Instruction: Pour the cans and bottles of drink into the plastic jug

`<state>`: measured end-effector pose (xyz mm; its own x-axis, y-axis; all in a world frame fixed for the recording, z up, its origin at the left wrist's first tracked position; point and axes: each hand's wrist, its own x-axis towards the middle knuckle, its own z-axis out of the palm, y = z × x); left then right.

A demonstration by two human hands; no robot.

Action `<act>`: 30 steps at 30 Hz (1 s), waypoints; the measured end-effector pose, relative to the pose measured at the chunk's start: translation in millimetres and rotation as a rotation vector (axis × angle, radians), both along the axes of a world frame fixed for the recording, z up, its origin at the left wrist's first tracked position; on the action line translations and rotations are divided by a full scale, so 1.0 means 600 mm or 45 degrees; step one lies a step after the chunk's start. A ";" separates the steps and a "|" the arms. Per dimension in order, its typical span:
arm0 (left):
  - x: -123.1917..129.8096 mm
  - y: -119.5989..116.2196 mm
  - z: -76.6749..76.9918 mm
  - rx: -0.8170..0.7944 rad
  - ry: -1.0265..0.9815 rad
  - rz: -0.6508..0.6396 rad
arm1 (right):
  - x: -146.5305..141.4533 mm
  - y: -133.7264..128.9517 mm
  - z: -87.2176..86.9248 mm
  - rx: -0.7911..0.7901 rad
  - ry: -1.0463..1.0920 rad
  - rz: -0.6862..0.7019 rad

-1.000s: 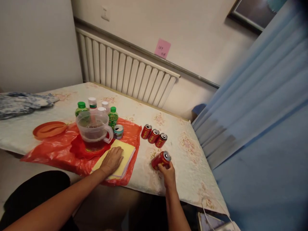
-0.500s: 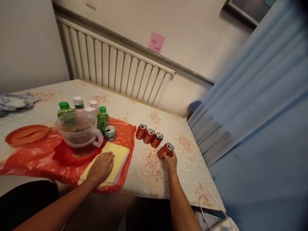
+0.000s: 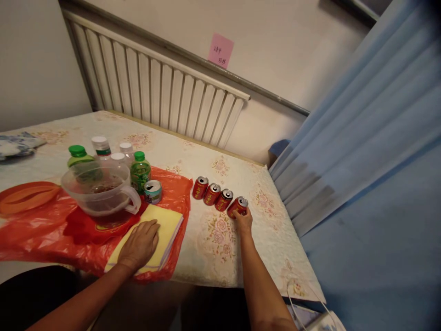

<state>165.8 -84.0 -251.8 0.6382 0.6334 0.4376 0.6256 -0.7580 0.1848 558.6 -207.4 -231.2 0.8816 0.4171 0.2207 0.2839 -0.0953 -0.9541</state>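
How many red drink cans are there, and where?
4: leftmost can, second can and third can, in a row on the floral tablecloth; fourth can at the row's right end, in the right hand.

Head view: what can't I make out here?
In the head view:
Rightmost can: right side hidden by the right hand.
Yellow cloth: partly covered by the left hand.
Leftmost bottle: lower part blurred behind the cloudy jug.
Other three red cans: lettering too small to read.
Wall frame: cut off by the top edge.
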 end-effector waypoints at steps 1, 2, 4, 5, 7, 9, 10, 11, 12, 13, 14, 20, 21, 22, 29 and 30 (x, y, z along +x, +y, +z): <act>0.000 0.000 0.000 -0.007 -0.008 0.001 | 0.001 0.002 -0.002 0.000 0.001 0.003; 0.000 0.000 0.000 -0.012 -0.017 -0.001 | 0.002 0.005 -0.004 -0.001 0.000 0.006; 0.000 0.000 0.000 -0.017 -0.030 -0.006 | 0.002 0.007 -0.006 -0.002 -0.004 0.018; -0.001 0.000 -0.001 -0.015 -0.032 -0.011 | 0.002 0.008 -0.006 -0.002 -0.007 0.025; -0.001 0.001 -0.001 -0.004 -0.026 -0.009 | -0.001 0.008 -0.005 0.004 -0.010 0.043; -0.001 0.001 -0.002 0.003 -0.015 -0.005 | -0.003 0.007 -0.005 0.015 -0.007 0.063; -0.001 0.001 -0.002 0.004 -0.012 -0.005 | -0.005 0.006 -0.006 0.021 -0.003 0.075; 0.000 0.001 -0.002 0.005 -0.011 -0.005 | -0.006 0.005 -0.008 0.027 0.003 0.087; 0.000 0.001 -0.001 0.005 -0.011 -0.006 | -0.006 0.004 -0.011 0.033 0.010 0.097; 0.000 0.001 -0.001 0.005 -0.012 -0.008 | -0.007 0.003 -0.015 0.040 0.018 0.104; 0.000 0.000 -0.001 0.006 -0.012 -0.007 | -0.008 0.002 -0.020 0.049 0.025 0.111; 0.000 -0.001 0.002 -0.002 -0.019 -0.002 | -0.011 -0.004 -0.042 0.110 0.065 0.143; 0.000 -0.001 0.002 -0.009 -0.020 -0.004 | -0.011 -0.005 -0.042 0.114 0.071 0.139; 0.000 -0.001 0.001 -0.015 -0.021 -0.005 | -0.011 -0.005 -0.042 0.114 0.076 0.132; -0.001 0.000 -0.002 -0.031 -0.029 -0.006 | -0.011 -0.007 -0.035 0.069 0.075 0.082; -0.001 0.000 -0.001 -0.032 -0.036 -0.008 | -0.011 -0.008 -0.035 0.061 0.069 0.079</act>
<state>165.4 -83.7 -252.6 0.6297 0.6405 0.4396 0.6153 -0.7567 0.2211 552.1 -211.9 -252.4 0.8657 0.4612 0.1946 0.2359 -0.0329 -0.9712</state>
